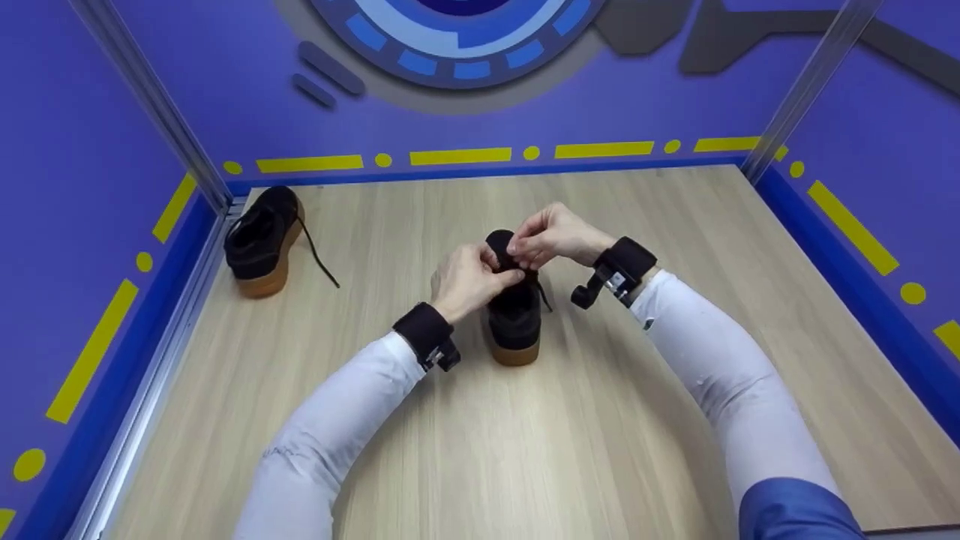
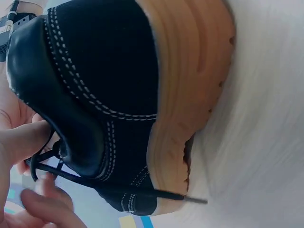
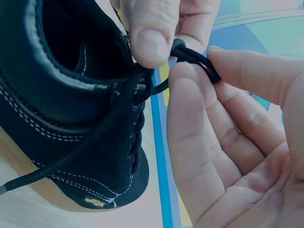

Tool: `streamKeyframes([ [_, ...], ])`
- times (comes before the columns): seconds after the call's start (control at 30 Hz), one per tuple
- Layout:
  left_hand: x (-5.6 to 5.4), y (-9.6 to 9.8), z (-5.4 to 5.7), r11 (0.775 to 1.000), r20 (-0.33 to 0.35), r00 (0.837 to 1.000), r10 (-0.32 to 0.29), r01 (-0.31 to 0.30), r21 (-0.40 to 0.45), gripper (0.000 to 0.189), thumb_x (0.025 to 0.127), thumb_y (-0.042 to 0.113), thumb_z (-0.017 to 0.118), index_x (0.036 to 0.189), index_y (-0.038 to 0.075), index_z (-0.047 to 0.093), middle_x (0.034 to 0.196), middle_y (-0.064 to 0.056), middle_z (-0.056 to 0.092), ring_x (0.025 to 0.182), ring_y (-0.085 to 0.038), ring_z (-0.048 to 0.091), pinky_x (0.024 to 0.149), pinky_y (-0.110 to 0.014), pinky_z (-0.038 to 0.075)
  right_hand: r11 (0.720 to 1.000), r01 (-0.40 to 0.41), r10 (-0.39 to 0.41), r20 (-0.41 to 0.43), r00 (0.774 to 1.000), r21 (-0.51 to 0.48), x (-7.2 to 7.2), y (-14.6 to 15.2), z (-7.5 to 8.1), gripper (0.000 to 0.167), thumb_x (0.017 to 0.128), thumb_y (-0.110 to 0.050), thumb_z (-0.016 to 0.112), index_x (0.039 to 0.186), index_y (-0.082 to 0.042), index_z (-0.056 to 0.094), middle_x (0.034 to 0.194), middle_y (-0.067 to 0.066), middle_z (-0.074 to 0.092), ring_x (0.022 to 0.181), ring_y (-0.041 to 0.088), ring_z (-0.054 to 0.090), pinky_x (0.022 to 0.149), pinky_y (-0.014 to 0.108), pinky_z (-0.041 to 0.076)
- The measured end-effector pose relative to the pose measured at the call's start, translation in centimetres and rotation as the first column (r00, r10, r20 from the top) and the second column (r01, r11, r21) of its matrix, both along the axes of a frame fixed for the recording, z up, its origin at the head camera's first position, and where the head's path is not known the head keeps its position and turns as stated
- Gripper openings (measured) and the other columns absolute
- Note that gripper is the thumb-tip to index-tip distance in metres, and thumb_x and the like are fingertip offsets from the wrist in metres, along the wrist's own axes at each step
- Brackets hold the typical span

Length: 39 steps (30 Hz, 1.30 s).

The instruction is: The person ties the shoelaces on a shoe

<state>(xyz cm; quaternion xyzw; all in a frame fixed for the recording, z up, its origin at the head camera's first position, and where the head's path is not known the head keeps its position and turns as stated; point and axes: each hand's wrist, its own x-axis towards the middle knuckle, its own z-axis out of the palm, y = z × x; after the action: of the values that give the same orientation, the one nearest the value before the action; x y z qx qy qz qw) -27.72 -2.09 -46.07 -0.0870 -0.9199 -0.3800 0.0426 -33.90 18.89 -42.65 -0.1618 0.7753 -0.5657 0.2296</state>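
A black low shoe (image 1: 514,326) with a tan sole stands on the table, its heel towards me. My left hand (image 1: 469,283) is over its tongue and lacing from the left; in the right wrist view the left thumb (image 3: 151,45) pinches the black shoelace (image 3: 80,142) near the top eyelets. From the other side my right hand (image 1: 561,236) pinches a small loop of the same lace between thumb and fingers. One lace end hangs down the shoe's side, its tip (image 2: 195,199) close to the sole. The fingers partly hide the knot area.
A matching black shoe (image 1: 259,240) stands at the table's far left corner, with a loose lace (image 1: 321,259) trailing onto the wood. Blue-purple panels with yellow marks (image 1: 461,157) enclose the wooden table (image 1: 480,457) at the back and sides.
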Motion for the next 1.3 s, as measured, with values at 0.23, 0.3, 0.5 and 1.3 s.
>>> streamKeyframes([
  [0.23,-0.23,0.13,-0.41,0.996,-0.069,0.996,-0.064,0.068,0.061,0.028,0.083,0.049,0.086,0.089,0.023,0.077,0.084,0.010,0.074,0.079,-0.011,0.067,0.067,-0.031,0.049,1.000,0.001,-0.001,-0.006,1.000,0.002,0.06,-0.06,0.01,0.012,0.093,-0.008,0.079,0.101,0.001,0.081,0.079,0.005,0.079,0.066,0.013,0.074,0.062,0.026,0.062],
  [0.3,-0.34,0.22,-0.36,0.990,-0.093,0.990,-0.104,0.112,0.088,0.022,0.085,0.043,0.086,0.088,0.022,0.079,0.082,0.009,0.076,0.079,-0.011,0.067,0.067,-0.030,0.049,1.000,-0.001,0.001,-0.016,1.000,-0.001,0.04,-0.02,0.00,0.012,0.093,-0.009,0.080,0.101,0.001,0.081,0.079,0.004,0.079,0.066,0.013,0.073,0.062,0.026,0.062],
  [0.5,-0.68,0.41,-0.06,0.972,-0.121,0.975,-0.188,0.202,0.120,0.016,0.088,0.035,0.084,0.088,0.019,0.083,0.078,0.008,0.076,0.075,-0.010,0.064,0.066,-0.027,0.047,1.000,-0.014,0.014,-0.047,0.999,-0.001,0.01,0.22,-0.09,0.015,0.091,-0.011,0.083,0.101,0.001,0.081,0.081,0.003,0.080,0.067,0.012,0.073,0.064,0.027,0.062],
  [1.3,-0.73,0.74,-0.16,0.925,-0.115,0.983,-0.146,0.177,0.338,0.019,0.084,0.022,0.090,0.097,0.010,0.083,0.091,-0.003,0.082,0.084,-0.012,0.077,0.077,-0.026,0.060,1.000,-0.030,0.029,-0.087,0.996,-0.005,0.25,0.38,-0.19,0.017,0.089,-0.012,0.085,0.100,0.000,0.082,0.085,0.006,0.081,0.069,0.013,0.075,0.063,0.028,0.062],
])
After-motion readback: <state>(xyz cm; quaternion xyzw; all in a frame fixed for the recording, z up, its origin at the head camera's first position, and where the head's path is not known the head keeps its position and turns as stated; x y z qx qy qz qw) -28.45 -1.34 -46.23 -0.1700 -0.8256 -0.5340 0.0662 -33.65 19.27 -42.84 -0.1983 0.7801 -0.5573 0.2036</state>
